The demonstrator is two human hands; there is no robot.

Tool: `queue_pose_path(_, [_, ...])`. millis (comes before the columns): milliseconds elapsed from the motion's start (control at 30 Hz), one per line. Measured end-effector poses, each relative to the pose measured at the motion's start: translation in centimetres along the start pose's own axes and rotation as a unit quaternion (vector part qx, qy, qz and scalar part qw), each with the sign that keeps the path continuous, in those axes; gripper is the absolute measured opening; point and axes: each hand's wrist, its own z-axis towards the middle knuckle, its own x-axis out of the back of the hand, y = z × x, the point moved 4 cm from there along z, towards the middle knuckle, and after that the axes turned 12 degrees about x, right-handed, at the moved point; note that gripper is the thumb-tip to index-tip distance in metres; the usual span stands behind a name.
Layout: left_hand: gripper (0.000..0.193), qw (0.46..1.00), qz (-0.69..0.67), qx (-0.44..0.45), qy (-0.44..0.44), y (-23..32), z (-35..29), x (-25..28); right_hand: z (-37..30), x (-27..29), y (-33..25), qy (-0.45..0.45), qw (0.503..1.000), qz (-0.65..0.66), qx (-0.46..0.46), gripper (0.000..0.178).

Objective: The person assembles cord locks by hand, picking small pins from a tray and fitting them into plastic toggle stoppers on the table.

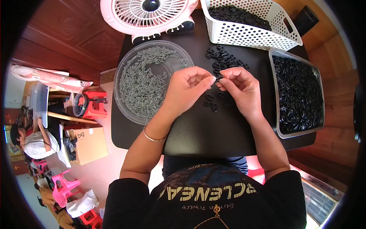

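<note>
A small black plastic piece (219,78) is pinched between my two hands over the dark table. My left hand (189,88) grips it from the left with thumb and fingertips closed. From the other side my right hand (242,91) pinches it too, fingers curled. The fingertips hide part of the piece. Just beyond the hands lies a loose pile of similar black pieces (228,60) with holes in them. Several more black pieces (210,103) rest on the table nearer to me. Beside my left hand is a round clear tub (117,91) of short grey-green pins (142,89).
A metal tray (277,129) full of black pieces stands at the right. At the back are a white perforated basket (248,38) holding black pieces and a pink fan (126,21). Far left, a person (40,145) sits near a cardboard box (91,147) and a red stool (95,108).
</note>
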Motion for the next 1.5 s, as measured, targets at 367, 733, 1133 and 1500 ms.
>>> queue_pose_path(367, [0.003, 0.999, -0.018, -0.049, 0.008, 0.0, 0.1, -0.4, 0.1, -0.2, -0.5, -0.008, 0.998, 0.025, -0.058, 0.008])
queue_pose_path(733, [0.008, 1.000, 0.007, -0.025, 0.002, 0.7, 0.0, 0.0, 0.0, -0.2, 0.1, -0.021, 0.997, 0.055, -0.043, 0.006])
queue_pose_path(1133, [0.012, 0.998, -0.034, -0.009, -0.059, 0.4, 0.0, 0.0, -0.1, -0.1, -1.3, -0.044, 0.964, -0.175, 0.197, 0.016])
queue_pose_path(1500, [0.010, 0.998, -0.013, -0.023, -0.054, 0.8, -0.1, 0.0, -0.3, 0.2, -0.5, -0.047, 0.984, -0.130, 0.114, 0.014])
